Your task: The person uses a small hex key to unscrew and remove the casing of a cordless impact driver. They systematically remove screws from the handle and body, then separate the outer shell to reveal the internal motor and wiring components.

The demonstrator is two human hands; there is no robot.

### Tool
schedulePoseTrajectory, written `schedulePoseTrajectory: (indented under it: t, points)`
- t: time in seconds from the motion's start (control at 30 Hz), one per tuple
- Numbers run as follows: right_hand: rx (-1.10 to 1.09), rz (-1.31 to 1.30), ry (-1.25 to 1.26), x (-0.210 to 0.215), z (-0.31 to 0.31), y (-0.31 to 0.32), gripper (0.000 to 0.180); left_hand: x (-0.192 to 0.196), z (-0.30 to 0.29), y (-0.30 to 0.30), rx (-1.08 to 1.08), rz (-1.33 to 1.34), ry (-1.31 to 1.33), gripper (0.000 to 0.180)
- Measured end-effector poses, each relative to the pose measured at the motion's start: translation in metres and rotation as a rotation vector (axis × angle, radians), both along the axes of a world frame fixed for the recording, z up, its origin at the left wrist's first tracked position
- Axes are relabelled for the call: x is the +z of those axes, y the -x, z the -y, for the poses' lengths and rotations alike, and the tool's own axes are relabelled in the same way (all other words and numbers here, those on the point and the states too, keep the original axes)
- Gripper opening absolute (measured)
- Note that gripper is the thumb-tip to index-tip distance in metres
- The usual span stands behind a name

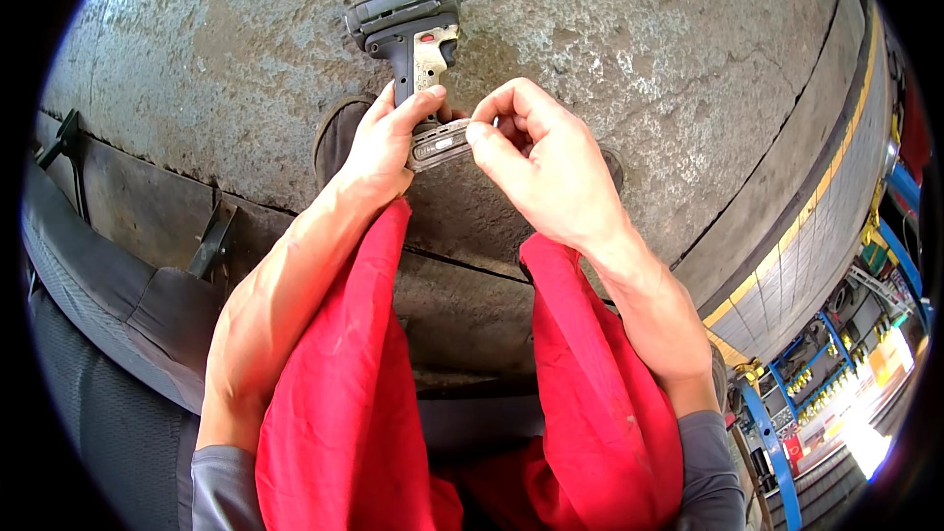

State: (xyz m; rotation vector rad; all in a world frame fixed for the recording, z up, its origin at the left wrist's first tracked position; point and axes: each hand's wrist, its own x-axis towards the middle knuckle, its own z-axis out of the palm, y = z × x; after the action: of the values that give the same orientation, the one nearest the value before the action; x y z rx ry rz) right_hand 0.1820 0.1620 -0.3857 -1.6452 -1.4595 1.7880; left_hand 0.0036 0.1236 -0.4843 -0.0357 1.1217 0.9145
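A dark grey and cream cordless impact wrench is held out over the floor, its short tip pointing right and its base toward me. My left hand is closed round the lower part of its grip, with the thumb lying across it. The grey, worn base of the wrench faces up toward me. At the right end of that base my right hand is closed in a pinch, with thumb and forefinger touching its edge. Whether something small lies between those fingers is hidden.
Below the wrench lies a worn, stained concrete floor. My knees in red trousers are under my forearms. A dark padded seat is at left. A yellow-edged strip and blue racks with parts stand at right.
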Motion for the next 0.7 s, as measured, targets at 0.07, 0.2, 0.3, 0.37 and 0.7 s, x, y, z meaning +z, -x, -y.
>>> schedulePoseTrajectory:
  t: [0.07,0.2,0.3,0.37,0.7]
  points:
    - [0.058,-0.048,-0.03,0.001,0.001,-0.002,0.024,-0.001,-0.001,0.0,0.013,-0.008,0.007,0.015]
    - [0.006,-0.24,0.033,-0.002,0.003,-0.01,0.029,0.001,0.0,0.003,0.038,0.04,-0.001,0.015]
    - [-0.111,-0.432,0.339,-0.012,0.0,-0.015,0.04,0.004,0.0,0.003,0.025,0.049,-0.029,0.015]
    - [-0.114,-0.497,0.448,-0.015,-0.006,-0.018,0.041,0.004,-0.001,0.003,-0.001,0.03,-0.034,0.015]
    - [0.175,-0.014,0.388,0.005,-0.03,-0.013,0.036,-0.003,0.0,0.003,-0.03,-0.023,-0.016,0.013]
